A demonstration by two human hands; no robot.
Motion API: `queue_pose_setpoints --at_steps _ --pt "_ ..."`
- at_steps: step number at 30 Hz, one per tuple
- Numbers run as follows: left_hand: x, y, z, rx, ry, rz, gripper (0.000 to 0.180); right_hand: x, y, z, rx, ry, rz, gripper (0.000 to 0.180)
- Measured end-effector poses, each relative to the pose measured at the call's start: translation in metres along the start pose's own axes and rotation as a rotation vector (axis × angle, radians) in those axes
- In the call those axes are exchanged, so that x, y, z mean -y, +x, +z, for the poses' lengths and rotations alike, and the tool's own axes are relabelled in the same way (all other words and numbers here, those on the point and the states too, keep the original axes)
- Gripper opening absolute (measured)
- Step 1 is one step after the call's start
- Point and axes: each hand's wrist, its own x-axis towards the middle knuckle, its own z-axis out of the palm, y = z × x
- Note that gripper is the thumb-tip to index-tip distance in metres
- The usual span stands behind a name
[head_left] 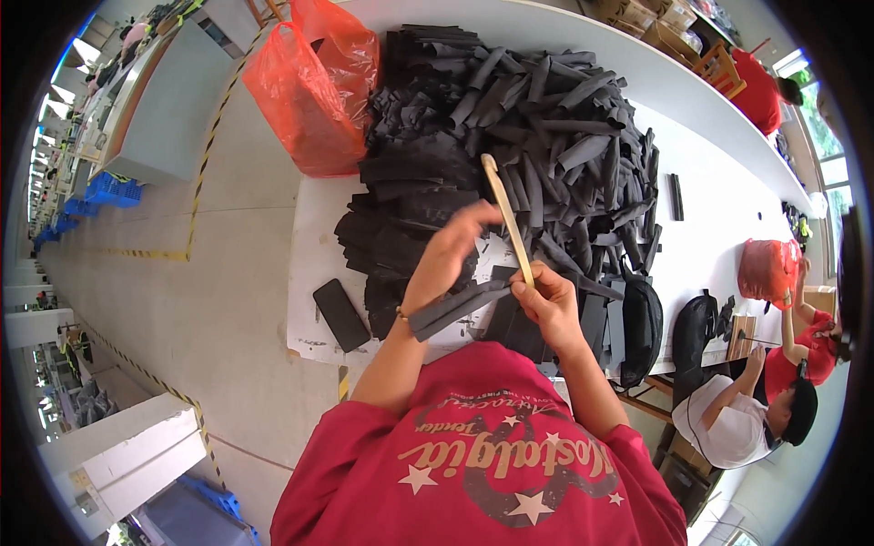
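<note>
My right hand (546, 296) pinches the lower end of a pale wooden stick (508, 214), which points up and away over the table. A folded black fabric piece (453, 311) stretches from beside those fingers to my left wrist; whether the right fingers also grip it is hard to see. Close to the stick's left side is my left hand (452, 246), its fingers smeared by motion. Beyond both hands lie a heap of rolled black fabric pieces (583, 150) and, to the left, stacks of flatter black pieces (414, 173).
A black phone (341, 315) lies at the white table's (314, 218) left edge. Behind it stands a red plastic bag (314, 100). Black bags (642, 318) hang along the near right edge. Two people (728, 419) sit farther right, near another red bag (769, 270).
</note>
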Motion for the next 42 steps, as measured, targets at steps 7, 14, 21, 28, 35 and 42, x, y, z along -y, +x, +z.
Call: queue_pose_setpoints --at_steps 7,14,21,28,35,42 --pt "0.015 -0.020 0.020 0.060 -0.325 -0.500 0.014 0.009 0.022 0.005 -0.167 0.160 -0.067 0.011" --pt "0.047 -0.022 0.023 -0.212 -0.534 -0.429 0.008 -0.025 0.020 0.007 -0.130 -0.156 -0.074 0.016" --pt "0.070 -0.023 0.008 -0.414 -1.027 -0.480 0.017 -0.018 0.013 0.004 -0.108 0.200 0.081 0.008" --pt "0.045 -0.031 -0.006 -0.506 -0.234 -0.349 0.015 0.032 0.036 -0.022 -0.301 -0.396 -0.210 0.017" --pt "0.059 -0.051 -0.058 -0.038 1.065 0.166 0.029 0.115 0.087 -0.070 -0.626 -0.823 -0.629 0.025" --pt "0.069 -0.033 -0.060 0.131 1.284 0.091 0.046 -0.022 0.016 -0.070 -0.183 -0.763 -0.150 0.016"
